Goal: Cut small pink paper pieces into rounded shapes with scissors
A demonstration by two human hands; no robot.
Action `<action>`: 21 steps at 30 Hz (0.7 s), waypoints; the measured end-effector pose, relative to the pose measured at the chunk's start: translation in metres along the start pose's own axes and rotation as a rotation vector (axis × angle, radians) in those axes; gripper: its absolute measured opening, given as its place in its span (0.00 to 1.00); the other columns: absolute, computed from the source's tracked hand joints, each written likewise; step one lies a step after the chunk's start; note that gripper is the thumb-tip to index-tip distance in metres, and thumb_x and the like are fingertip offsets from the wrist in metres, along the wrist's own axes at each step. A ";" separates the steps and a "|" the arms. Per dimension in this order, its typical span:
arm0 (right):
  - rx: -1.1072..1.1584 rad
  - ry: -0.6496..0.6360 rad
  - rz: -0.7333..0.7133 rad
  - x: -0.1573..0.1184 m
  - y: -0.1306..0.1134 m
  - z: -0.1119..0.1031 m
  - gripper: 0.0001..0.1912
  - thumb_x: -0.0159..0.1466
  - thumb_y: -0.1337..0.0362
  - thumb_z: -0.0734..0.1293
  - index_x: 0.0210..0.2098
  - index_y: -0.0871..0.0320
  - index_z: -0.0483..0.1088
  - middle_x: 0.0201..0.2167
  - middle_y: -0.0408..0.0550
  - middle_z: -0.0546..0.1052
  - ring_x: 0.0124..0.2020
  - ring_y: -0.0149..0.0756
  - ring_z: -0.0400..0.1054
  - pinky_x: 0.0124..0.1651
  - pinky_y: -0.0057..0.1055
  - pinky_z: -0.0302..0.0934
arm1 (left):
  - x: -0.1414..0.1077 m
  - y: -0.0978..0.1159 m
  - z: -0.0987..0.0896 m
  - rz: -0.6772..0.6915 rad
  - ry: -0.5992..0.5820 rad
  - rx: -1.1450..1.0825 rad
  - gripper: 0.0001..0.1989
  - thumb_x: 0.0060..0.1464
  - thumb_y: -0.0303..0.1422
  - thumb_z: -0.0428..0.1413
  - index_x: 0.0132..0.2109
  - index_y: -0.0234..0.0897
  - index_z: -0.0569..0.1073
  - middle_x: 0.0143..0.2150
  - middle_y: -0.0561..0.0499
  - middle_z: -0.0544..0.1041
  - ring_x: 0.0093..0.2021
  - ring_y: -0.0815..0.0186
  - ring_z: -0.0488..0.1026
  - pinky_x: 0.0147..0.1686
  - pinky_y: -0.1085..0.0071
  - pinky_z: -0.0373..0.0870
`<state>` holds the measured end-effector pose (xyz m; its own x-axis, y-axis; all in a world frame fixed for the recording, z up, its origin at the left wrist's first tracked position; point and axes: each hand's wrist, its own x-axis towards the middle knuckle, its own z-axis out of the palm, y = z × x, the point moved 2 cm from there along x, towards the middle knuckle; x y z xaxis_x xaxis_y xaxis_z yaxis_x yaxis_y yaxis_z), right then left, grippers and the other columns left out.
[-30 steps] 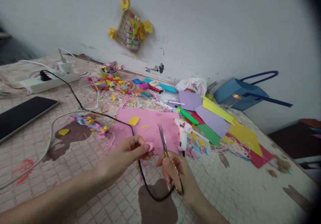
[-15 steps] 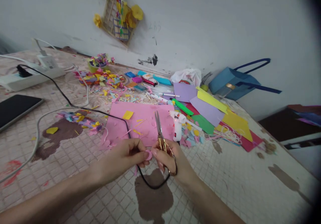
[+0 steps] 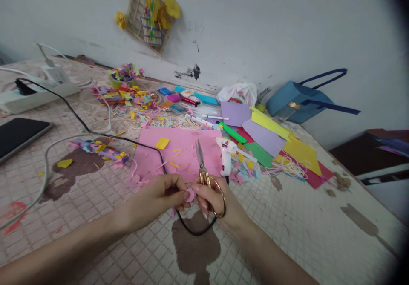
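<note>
Between the thumb and fingers of my left hand point(image 3: 171, 194) is a small pink paper piece point(image 3: 191, 194) with a rounded edge. My right hand point(image 3: 211, 197) holds gold-handled scissors point(image 3: 202, 161), blades pointing away from me and closed together. Its thumb and index finger also meet at the right edge of the pink piece. Just beyond both hands lies a pink paper sheet point(image 3: 188, 148) strewn with paper scraps and a yellow paper square point(image 3: 162, 143). A white glue gun point(image 3: 226, 157) rests at the sheet's right edge.
A black cable point(image 3: 140, 143) crosses the sheet and loops beneath my hands. Coloured paper sheets point(image 3: 265, 138) and white string point(image 3: 289, 168) lie to the right. Left are a paper-covered roll point(image 3: 100, 149), a tablet point(image 3: 22, 133) and a power strip point(image 3: 41, 95). A blue bag point(image 3: 297, 99) stands behind.
The view has shifted slightly. Both hands stay together in nearly the same place, and a little more of the pink piece shows between the fingertips. The scissors remain in my right hand.
</note>
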<state>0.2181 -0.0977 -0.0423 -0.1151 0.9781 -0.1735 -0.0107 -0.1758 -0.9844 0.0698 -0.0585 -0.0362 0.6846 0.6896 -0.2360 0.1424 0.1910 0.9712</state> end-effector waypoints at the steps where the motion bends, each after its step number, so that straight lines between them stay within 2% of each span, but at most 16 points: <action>1: -0.001 0.008 -0.004 0.000 -0.001 0.000 0.16 0.60 0.59 0.63 0.20 0.58 0.59 0.12 0.35 0.59 0.13 0.23 0.52 0.17 0.21 0.50 | 0.001 0.000 -0.001 0.003 0.007 -0.009 0.09 0.51 0.37 0.55 0.28 0.36 0.71 0.26 0.52 0.74 0.28 0.67 0.69 0.29 0.72 0.65; 7: -0.078 -0.011 0.022 0.000 -0.003 -0.001 0.09 0.57 0.61 0.65 0.26 0.59 0.65 0.12 0.34 0.61 0.13 0.24 0.54 0.17 0.21 0.51 | 0.002 -0.001 -0.003 -0.022 0.038 -0.048 0.09 0.50 0.37 0.57 0.28 0.36 0.72 0.25 0.52 0.75 0.28 0.67 0.71 0.30 0.72 0.67; 14: -0.097 0.036 0.007 0.000 0.000 -0.005 0.09 0.58 0.60 0.64 0.25 0.59 0.64 0.12 0.34 0.62 0.13 0.24 0.54 0.18 0.21 0.49 | -0.001 0.001 -0.004 -0.126 -0.004 -0.223 0.13 0.51 0.40 0.56 0.29 0.34 0.73 0.28 0.49 0.77 0.31 0.65 0.74 0.35 0.69 0.70; 21: -0.099 0.040 0.017 0.000 -0.005 -0.004 0.09 0.56 0.61 0.64 0.24 0.59 0.63 0.11 0.34 0.61 0.12 0.24 0.53 0.17 0.21 0.50 | 0.000 0.000 -0.005 -0.175 -0.018 -0.209 0.12 0.50 0.40 0.57 0.29 0.33 0.73 0.28 0.49 0.77 0.31 0.65 0.74 0.34 0.69 0.70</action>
<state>0.2223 -0.0961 -0.0379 -0.0747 0.9791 -0.1891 0.0894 -0.1823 -0.9792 0.0665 -0.0549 -0.0360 0.6751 0.6214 -0.3975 0.1101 0.4480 0.8872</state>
